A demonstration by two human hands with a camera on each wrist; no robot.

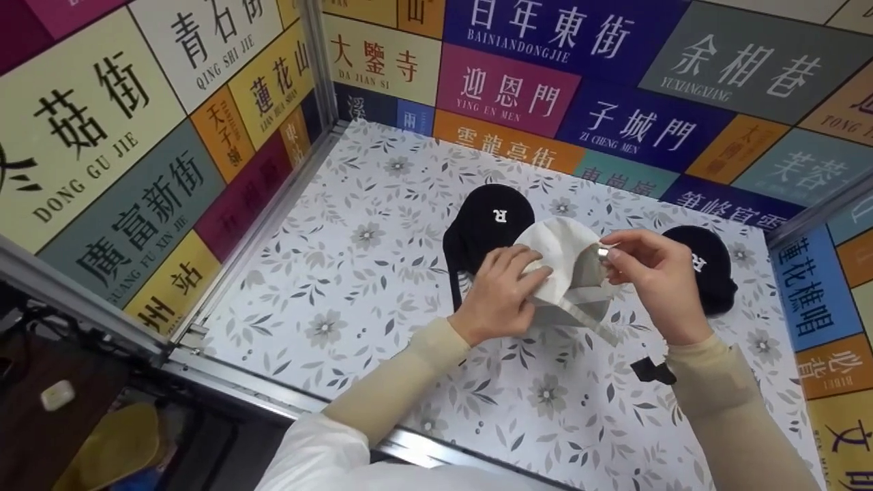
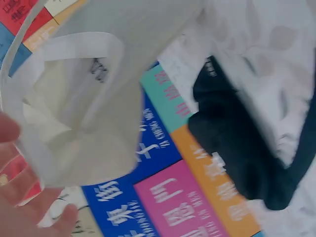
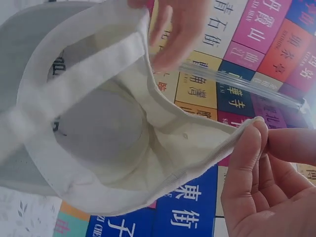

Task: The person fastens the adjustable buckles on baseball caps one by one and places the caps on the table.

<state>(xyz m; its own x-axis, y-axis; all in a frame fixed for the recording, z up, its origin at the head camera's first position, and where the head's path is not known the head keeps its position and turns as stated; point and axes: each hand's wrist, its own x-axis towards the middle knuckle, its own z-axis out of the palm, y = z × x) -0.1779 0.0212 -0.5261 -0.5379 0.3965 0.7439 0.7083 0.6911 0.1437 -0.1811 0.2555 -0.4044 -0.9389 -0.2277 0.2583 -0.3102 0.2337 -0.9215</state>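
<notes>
Pinching the white cap (image 1: 556,249) by its edge in the right hand (image 1: 658,276), between thumb and finger; gripping its other side in the curled left hand (image 1: 499,293); holding it over the patterned tabletop (image 1: 382,293), near a black cap (image 1: 487,218).

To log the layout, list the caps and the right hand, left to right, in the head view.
Left black baseball cap, white baseball cap, right hand, right black baseball cap.
</notes>
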